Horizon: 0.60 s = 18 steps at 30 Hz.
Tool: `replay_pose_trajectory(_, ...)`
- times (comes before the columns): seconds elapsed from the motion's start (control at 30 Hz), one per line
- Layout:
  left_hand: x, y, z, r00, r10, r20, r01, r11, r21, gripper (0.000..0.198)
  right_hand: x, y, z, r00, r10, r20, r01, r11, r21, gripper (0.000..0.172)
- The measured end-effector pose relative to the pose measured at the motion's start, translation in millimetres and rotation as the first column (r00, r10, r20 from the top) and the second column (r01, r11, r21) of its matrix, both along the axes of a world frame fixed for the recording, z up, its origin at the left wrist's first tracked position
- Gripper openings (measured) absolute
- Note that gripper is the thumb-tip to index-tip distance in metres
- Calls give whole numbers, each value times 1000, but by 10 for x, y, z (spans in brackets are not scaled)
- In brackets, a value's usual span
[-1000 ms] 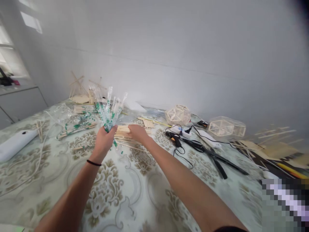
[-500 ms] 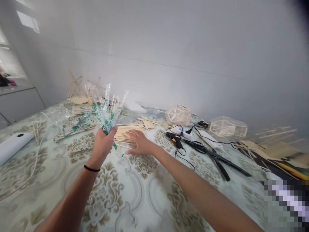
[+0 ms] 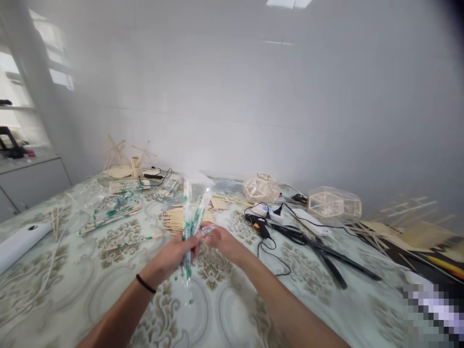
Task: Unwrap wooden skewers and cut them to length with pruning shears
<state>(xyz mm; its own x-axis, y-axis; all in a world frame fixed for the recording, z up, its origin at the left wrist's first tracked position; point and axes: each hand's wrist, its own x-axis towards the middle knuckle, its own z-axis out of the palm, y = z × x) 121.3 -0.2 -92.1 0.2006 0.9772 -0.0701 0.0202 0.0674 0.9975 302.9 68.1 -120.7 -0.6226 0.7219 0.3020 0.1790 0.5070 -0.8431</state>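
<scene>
My left hand (image 3: 180, 251) is closed around a few disposable chopsticks in clear wrappers with green print (image 3: 187, 212), held upright above the table. One packet leans to the right of the others. My right hand (image 3: 223, 241) is close beside it with fingers bent in a pinch at the end of a crinkled clear wrapper (image 3: 207, 231). Just behind the hands lies a pile of bare wooden sticks (image 3: 174, 218), partly covered by the packets. More wrapped chopsticks (image 3: 167, 187) rest farther back.
Loose packets (image 3: 108, 220) lie to the left. On the right are a black glue gun (image 3: 261, 223), a white power strip (image 3: 311, 222), black scissors-like tool (image 3: 331, 261) and stick frames (image 3: 261, 187). Cables run across the patterned tablecloth (image 3: 159, 314). A wall stands behind.
The left hand has moved right and lower, and the fanned bunch in it is down to a few packets. My right hand has left the bare sticks and come to the packets.
</scene>
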Motion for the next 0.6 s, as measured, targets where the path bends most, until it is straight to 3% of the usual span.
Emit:
replay_pose_trajectory(0.03, 67, -54, -26, 996, -86, 11, 86, 996, -23, 57, 40, -133, 39, 981, 82, -178, -117, 974, -194, 75)
replay_pose_trajectory(0.1, 197, -165, -79, 936, -349, 56, 352, 932, -83, 56, 111, -394, 119, 912, 47, -408, -224, 889, -399, 77)
replay_pose_trajectory(0.13, 254, -215, -106, 882, -465, 79, 471, 877, -97, 57, 141, -509, 158, 887, 42, -459, -267, 859, -437, 76)
replay_pose_trajectory(0.2, 346, -293, -155, 760, -644, 89, 650, 749, -130, 61, 191, -684, 225, 855, 52, -517, -313, 846, -432, 47)
replay_pose_trajectory(0.23, 377, -318, -173, 705, -705, 78, 708, 692, -142, 63, 212, -742, 249, 841, 50, -539, -330, 837, -436, 34)
replay_pose_trajectory(0.3, 413, -338, -195, 640, -768, 30, 761, 629, -157, 66, 247, -802, 267, 810, 20, -587, -351, 817, -457, 28)
replay_pose_trajectory(0.33, 420, -336, -198, 646, -764, -4, 754, 638, -156, 66, 261, -808, 263, 795, -5, -607, -357, 805, -474, 29)
replay_pose_trajectory(0.5, 415, -294, -183, 820, -559, -123, 553, 829, -83, 55, 289, -728, 219, 713, -171, -679, -332, 771, -543, 30)
replay_pose_trajectory(0.6, 403, -282, -175, 869, -475, -138, 467, 880, -83, 41, 299, -685, 253, 635, -289, -716, -309, 755, -579, 35)
